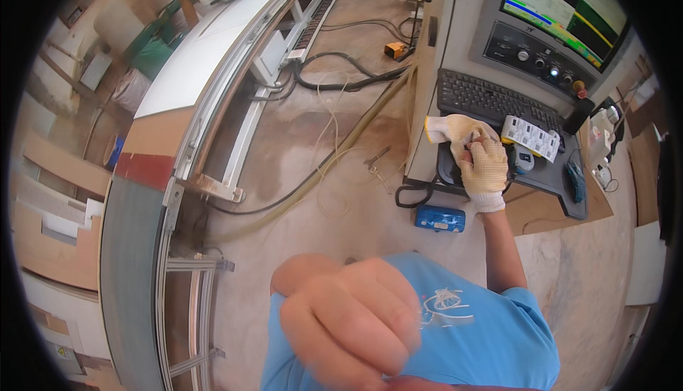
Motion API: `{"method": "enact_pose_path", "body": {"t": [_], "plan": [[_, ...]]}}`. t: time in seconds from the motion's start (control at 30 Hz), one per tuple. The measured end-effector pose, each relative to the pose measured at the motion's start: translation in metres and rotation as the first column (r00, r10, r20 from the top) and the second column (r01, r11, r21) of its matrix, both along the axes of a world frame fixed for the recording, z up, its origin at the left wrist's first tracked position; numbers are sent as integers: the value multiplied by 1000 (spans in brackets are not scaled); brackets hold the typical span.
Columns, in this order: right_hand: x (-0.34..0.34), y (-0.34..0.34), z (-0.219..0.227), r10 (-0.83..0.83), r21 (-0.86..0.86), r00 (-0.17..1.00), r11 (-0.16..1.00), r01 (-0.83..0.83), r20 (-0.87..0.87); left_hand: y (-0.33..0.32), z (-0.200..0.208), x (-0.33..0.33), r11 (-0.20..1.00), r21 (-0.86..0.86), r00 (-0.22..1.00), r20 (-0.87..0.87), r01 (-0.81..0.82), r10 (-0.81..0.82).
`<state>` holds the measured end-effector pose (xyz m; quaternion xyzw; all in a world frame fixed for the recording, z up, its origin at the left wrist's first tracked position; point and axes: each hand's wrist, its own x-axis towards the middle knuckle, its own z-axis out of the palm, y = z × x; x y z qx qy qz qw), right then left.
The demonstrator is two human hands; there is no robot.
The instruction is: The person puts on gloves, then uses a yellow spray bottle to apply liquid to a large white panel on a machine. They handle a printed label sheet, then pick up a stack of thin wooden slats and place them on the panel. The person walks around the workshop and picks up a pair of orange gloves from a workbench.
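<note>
My left hand (348, 313) is bare and raised close in front of my blue shirt. Its fingers are curled in, and whatever may be inside them is hidden. On the right, my right hand (485, 169) wears a cream knitted glove with a white cuff. Its fingers bend over a loose cream work glove (448, 129) with a yellow edge, at the left front of a dark shelf. Beyond the hand lies a black keyboard (498, 103). Beside the fingers are a white printed sheet (530, 138) and a small grey-blue device (523, 160).
A control cabinet with a screen (565, 7) and knobs (523, 55) rises above the shelf. Below sits a blue box (440, 218). Cables and a hose (324, 170) cross the floor. A long machine bed with a white panel (213, 42) runs along the left.
</note>
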<state>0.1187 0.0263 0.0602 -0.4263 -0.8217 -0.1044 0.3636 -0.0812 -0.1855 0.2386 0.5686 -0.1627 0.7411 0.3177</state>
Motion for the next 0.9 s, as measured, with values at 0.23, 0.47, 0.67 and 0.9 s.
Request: {"method": "enact_pose_path", "body": {"t": [0.23,0.47,0.67,0.9], "plan": [[2,-2,3,8,49,999,999,-6,-45,4,-26,7,993,5,951,-289,115,-109],[8,-8,4,34,124,995,992,-22,-90,8,-23,21,952,1,929,-216,307,-300],[32,-57,-4,-44,163,987,984,70,-155,30,-20,37,692,-58,671,-198,720,-715],[123,-166,-19,-483,21,873,874,485,-74,42,-17,88,154,-39,145,-183,987,-972]]}}
